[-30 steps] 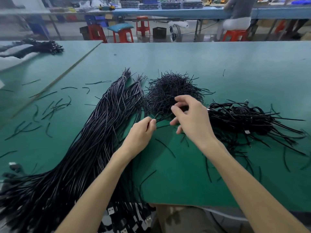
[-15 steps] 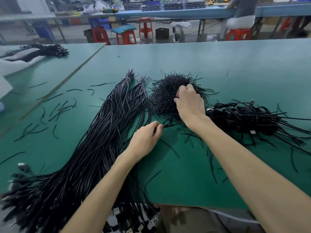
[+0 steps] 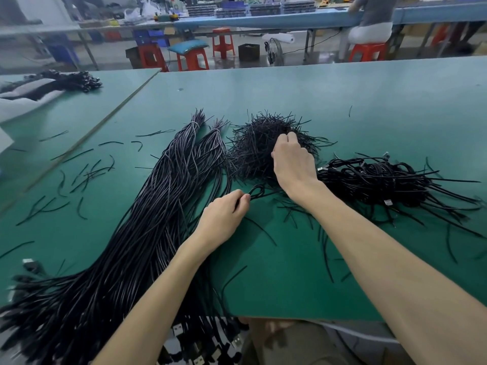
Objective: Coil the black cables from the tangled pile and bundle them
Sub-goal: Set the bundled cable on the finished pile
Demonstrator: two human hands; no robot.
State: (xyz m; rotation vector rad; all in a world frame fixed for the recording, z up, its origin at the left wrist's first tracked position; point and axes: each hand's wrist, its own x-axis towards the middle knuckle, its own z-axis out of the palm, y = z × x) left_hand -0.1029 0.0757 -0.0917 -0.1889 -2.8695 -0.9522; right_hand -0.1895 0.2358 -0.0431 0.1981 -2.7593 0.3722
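Black cables (image 3: 147, 219), one tie pile (image 3: 257, 146), two hands (image 3: 224, 217)

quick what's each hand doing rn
Left hand: pinches a small loop of thin black cable.
Right hand: curled into the bristly heap of short black ties; grip cannot be told.

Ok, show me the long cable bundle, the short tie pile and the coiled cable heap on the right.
long cable bundle (image 3: 163, 212): head view, middle of the strands.
short tie pile (image 3: 253, 146): head view, left half of the mound.
coiled cable heap (image 3: 382, 180): head view, centre of the tangle.
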